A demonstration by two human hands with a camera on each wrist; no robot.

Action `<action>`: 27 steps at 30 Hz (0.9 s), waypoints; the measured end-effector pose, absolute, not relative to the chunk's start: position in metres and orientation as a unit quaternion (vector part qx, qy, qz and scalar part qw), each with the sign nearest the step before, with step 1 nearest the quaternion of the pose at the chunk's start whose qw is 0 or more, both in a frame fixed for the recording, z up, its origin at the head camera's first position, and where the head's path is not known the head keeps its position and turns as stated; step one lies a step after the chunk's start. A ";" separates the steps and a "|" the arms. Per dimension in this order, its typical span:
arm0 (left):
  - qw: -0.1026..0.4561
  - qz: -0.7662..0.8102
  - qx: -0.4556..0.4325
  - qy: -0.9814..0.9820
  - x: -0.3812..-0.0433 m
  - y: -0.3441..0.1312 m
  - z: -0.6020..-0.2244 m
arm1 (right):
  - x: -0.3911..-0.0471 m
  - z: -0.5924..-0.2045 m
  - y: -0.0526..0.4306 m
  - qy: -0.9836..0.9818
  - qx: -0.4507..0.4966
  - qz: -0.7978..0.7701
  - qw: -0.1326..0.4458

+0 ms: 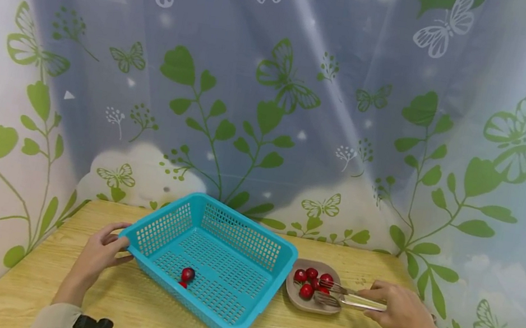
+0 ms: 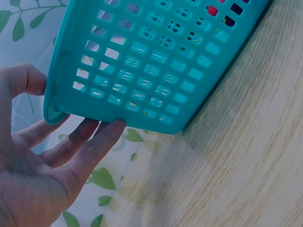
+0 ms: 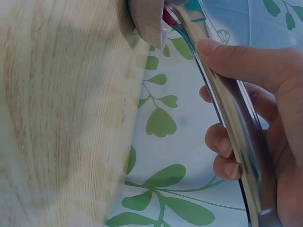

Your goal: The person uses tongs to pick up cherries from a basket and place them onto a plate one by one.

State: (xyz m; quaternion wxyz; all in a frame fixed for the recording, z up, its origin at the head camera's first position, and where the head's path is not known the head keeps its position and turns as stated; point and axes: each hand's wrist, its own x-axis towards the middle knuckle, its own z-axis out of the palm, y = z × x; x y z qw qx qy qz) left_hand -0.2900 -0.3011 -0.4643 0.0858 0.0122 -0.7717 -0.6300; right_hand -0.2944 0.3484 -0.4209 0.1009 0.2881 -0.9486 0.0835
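My left hand (image 1: 96, 252) grips the left corner of a blue plastic basket (image 1: 201, 306). In the left wrist view the thumb is at the rim and the fingertips press the outer wall. Inside the basket lies a dark red round fruit (image 1: 187, 274), with a small red bit just below it. My right hand (image 1: 401, 315) holds metal tongs (image 1: 360, 301) with fork-like ends, the thumb on one arm and the fingers curled round the other side. The tong ends are over a small beige dish (image 1: 310, 307) holding several shiny red fruits (image 1: 306, 291); whether they pinch one cannot be told.
Basket and dish stand side by side on a light wood-grain table (image 1: 143, 319), the dish close to the basket's right side. A curtain (image 1: 232, 97) printed with leaves and butterflies rises behind the table and on both sides.
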 end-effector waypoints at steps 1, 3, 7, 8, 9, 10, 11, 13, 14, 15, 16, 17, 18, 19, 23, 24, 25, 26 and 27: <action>0.086 -0.629 0.013 -0.772 -0.290 -0.301 -0.464 | -0.294 -0.421 0.348 -0.949 0.287 0.082 0.100; 0.085 -0.629 0.013 -0.773 -0.291 -0.302 -0.465 | -0.294 -0.421 0.348 -0.950 0.286 0.080 0.100; 0.083 -0.629 0.015 -0.773 -0.290 -0.302 -0.465 | -0.295 -0.421 0.349 -0.951 0.283 0.079 0.099; 0.083 -0.629 0.016 -0.773 -0.290 -0.302 -0.465 | -0.295 -0.422 0.349 -0.951 0.282 0.079 0.099; 0.082 -0.629 0.016 -0.773 -0.290 -0.302 -0.465 | -0.295 -0.422 0.349 -0.952 0.280 0.076 0.099; 0.082 -0.629 0.016 -0.773 -0.290 -0.302 -0.464 | -0.295 -0.422 0.348 -0.952 0.279 0.073 0.101; 0.081 -0.629 0.016 -0.773 -0.289 -0.302 -0.464 | -0.295 -0.422 0.348 -0.953 0.277 0.070 0.102; 0.081 -0.629 0.015 -0.773 -0.289 -0.301 -0.464 | -0.295 -0.422 0.347 -0.954 0.272 0.065 0.104; 0.082 -0.629 0.015 -0.773 -0.289 -0.301 -0.464 | -0.295 -0.422 0.347 -0.955 0.269 0.064 0.104; 0.082 -0.628 0.015 -0.774 -0.288 -0.301 -0.463 | -0.295 -0.422 0.346 -0.956 0.266 0.062 0.107; 0.082 -0.628 0.015 -0.774 -0.288 -0.301 -0.463 | -0.294 -0.421 0.345 -0.956 0.264 0.061 0.110; 0.081 -0.628 0.015 -0.774 -0.288 -0.301 -0.463 | -0.294 -0.420 0.344 -0.956 0.264 0.063 0.113; 0.081 -0.628 0.015 -0.774 -0.288 -0.301 -0.463 | -0.294 -0.419 0.342 -0.955 0.265 0.063 0.119; 0.081 -0.628 0.015 -0.774 -0.288 -0.301 -0.463 | -0.294 -0.418 0.341 -0.953 0.267 0.063 0.128; 0.079 -0.629 0.018 -0.773 -0.289 -0.300 -0.463 | -0.295 -0.411 0.336 -0.941 0.283 0.062 0.174; 0.079 -0.629 0.019 -0.773 -0.289 -0.300 -0.463 | -0.295 -0.409 0.335 -0.937 0.287 0.061 0.189; 0.078 -0.629 0.021 -0.773 -0.289 -0.300 -0.463 | -0.296 -0.408 0.333 -0.932 0.293 0.061 0.203; 0.077 -0.629 0.022 -0.774 -0.290 -0.300 -0.463 | -0.296 -0.406 0.332 -0.927 0.298 0.061 0.217; 0.077 -0.629 0.023 -0.774 -0.290 -0.300 -0.463 | -0.297 -0.405 0.331 -0.921 0.306 0.061 0.232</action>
